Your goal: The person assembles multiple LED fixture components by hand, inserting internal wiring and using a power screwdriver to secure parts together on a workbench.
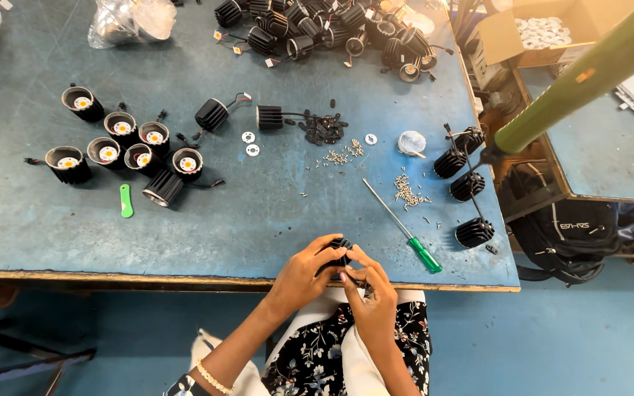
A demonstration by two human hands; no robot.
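Note:
Both my hands meet at the table's near edge around one small black finned housing (pixel 340 249). My left hand (pixel 306 273) cups it from the left. My right hand (pixel 370 290) pinches at its right side with the fingertips. Most of the housing is hidden by my fingers. A green-handled screwdriver (pixel 405 229) lies on the blue table (pixel 243 220) just right of my hands, tip pointing away.
Several black housings with yellow centres (pixel 122 147) stand at the left, beside a green flat tool (pixel 125 200). Loose screws (pixel 408 192), white rings (pixel 250 143) and black clips (pixel 322 128) lie mid-table. More housings (pixel 466 183) sit at the right edge; a pile (pixel 332 29) lies far back.

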